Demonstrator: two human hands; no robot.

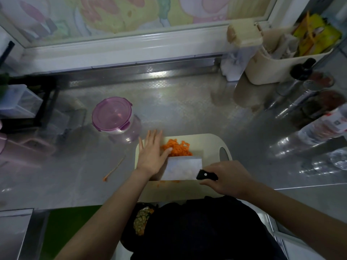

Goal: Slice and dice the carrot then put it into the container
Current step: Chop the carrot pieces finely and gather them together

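Hands: L point(151, 154) flat, R point(226, 177) on cleaver point(181, 168)

Two hands point(152, 154) point(225, 177), one cleaver point(182, 168), one cutting board point(208, 145), one lidded container point(112, 114) — one carrot pile point(177, 148)

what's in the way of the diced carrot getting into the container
The purple lid sits on the container, covering its mouth. The open left hand also lies flat on the cutting board between the diced carrot and the container.
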